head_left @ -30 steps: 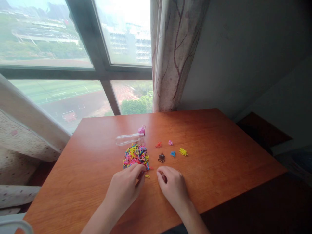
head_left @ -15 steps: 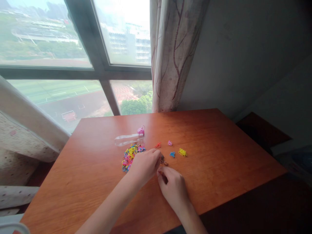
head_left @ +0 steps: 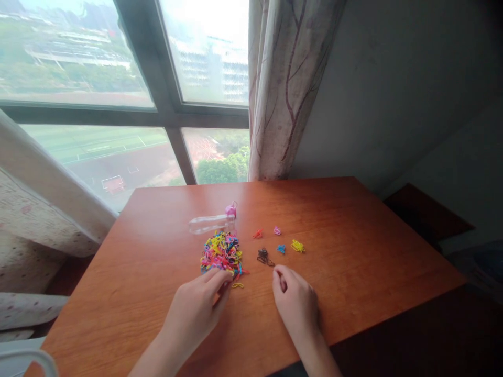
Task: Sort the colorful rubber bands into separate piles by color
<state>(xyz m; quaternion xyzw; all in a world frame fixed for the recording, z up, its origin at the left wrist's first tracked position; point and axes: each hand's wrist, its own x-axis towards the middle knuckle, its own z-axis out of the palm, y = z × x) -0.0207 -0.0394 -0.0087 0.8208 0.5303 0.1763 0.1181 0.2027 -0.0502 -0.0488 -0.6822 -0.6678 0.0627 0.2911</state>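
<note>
A heap of mixed coloured rubber bands [head_left: 220, 254] lies on the wooden table. My left hand [head_left: 202, 298] is at its front edge, thumb and fingertips pinched together; what is between them is hidden. One loose yellow rubber band [head_left: 237, 286] lies just right of those fingertips. Closed in a pinch, my right hand [head_left: 293, 296] rests on the table below a small cluster of black rubber bands [head_left: 264, 256]; I cannot make out anything in its fingers. Farther back are small clusters of red bands [head_left: 257, 234], pink bands [head_left: 277, 230], blue bands [head_left: 281, 249] and yellow bands [head_left: 297, 245].
Behind the heap, a clear plastic bottle [head_left: 208, 224] lies on its side, beside a pink cap [head_left: 231, 209] with a loop. The table [head_left: 373, 251] meets a window [head_left: 168, 115] and curtain [head_left: 275, 104] at the back. A white curved rail [head_left: 33, 356] shows at lower left.
My left hand has moved left and nearer me, from beside the black cluster to the heap's front edge, uncovering both. My right hand has shifted slightly right, still pinched.
</note>
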